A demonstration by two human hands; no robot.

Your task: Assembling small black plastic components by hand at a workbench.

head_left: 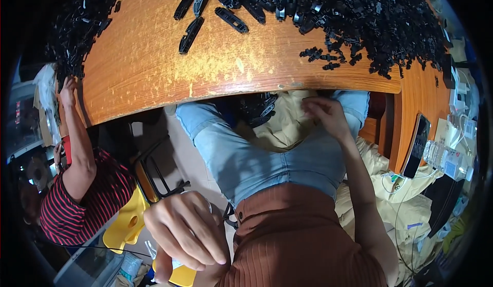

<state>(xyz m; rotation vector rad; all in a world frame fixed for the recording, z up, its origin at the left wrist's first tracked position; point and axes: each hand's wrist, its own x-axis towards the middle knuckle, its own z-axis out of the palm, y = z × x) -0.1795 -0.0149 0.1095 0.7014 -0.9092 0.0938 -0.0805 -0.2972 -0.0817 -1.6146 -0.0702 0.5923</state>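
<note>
Head view: left hand (187, 230), lower left, bends loosely, seemingly released; right hand (327, 115) touches or nears the cloth (287, 117), upper centre, grip unclear; keeping folds spread should avoid snags

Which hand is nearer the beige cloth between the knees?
Right: right hand at the right edge of the beige cloth; left hand farther back, left of the brown top.

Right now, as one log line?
left hand: beside brown top, palm hidden; right hand: near beige cloth; black parts: heaped on table
</note>
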